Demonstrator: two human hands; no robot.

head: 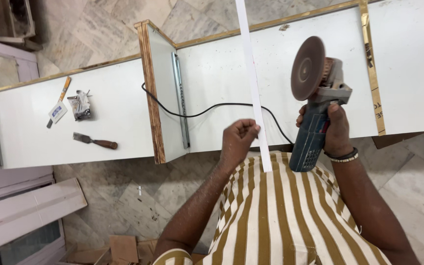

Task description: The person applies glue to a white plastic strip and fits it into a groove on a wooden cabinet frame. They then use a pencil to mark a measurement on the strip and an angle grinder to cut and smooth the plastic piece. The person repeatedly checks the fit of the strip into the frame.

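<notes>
Right hand point(337, 131) wraps blue angle grinder point(315, 108), disc up, over white cabinet panel point(222, 73). Left hand point(237, 140) pinches white edge strip point(252, 83) beside grinder. Chisel point(94, 141) lies far left on panel.

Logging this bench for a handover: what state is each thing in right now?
Angle grinder: held upright in right hand, disc facing up.
White edge strip: pinched in left hand.
Chisel: lying flat on white panel.
Drawer slide: mounted on divider.
</notes>
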